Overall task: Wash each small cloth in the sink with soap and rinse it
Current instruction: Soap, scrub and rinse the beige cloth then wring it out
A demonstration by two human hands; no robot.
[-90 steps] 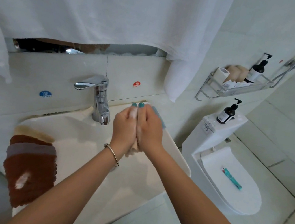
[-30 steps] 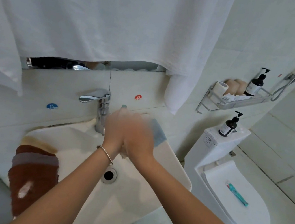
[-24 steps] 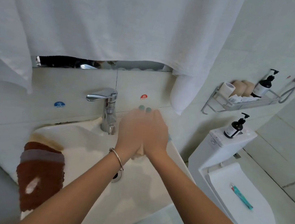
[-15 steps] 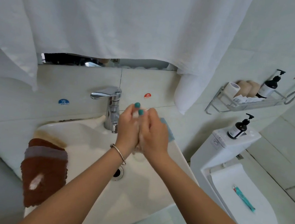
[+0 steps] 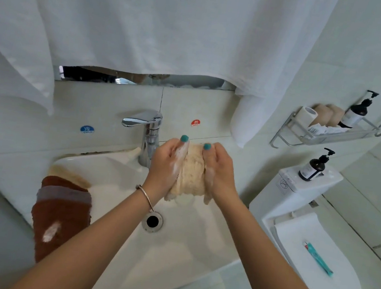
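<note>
A cream, fluffy small cloth [image 5: 191, 171] is bunched between both hands above the white sink [image 5: 185, 246], right of the chrome tap [image 5: 147, 136]. My left hand [image 5: 165, 165] grips its left side and my right hand [image 5: 220, 170] grips its right side; white soap foam coats both hands. A brown cloth [image 5: 61, 217] with a grey band and a dab of white soap hangs over the sink's left rim, lying on a beige cloth [image 5: 70, 172]. No water runs from the tap.
A large white towel [image 5: 152, 24] hangs over the mirror above the sink. To the right stands a toilet [image 5: 314, 264] with a teal tube [image 5: 319, 259] on its lid and a pump bottle [image 5: 315, 165] on its tank. A wall rack [image 5: 325, 134] holds a paper roll and another bottle.
The hands, pressed together and rubbing before, have spread apart, so the cream cloth now shows between them. The camera has tilted slightly upward.
</note>
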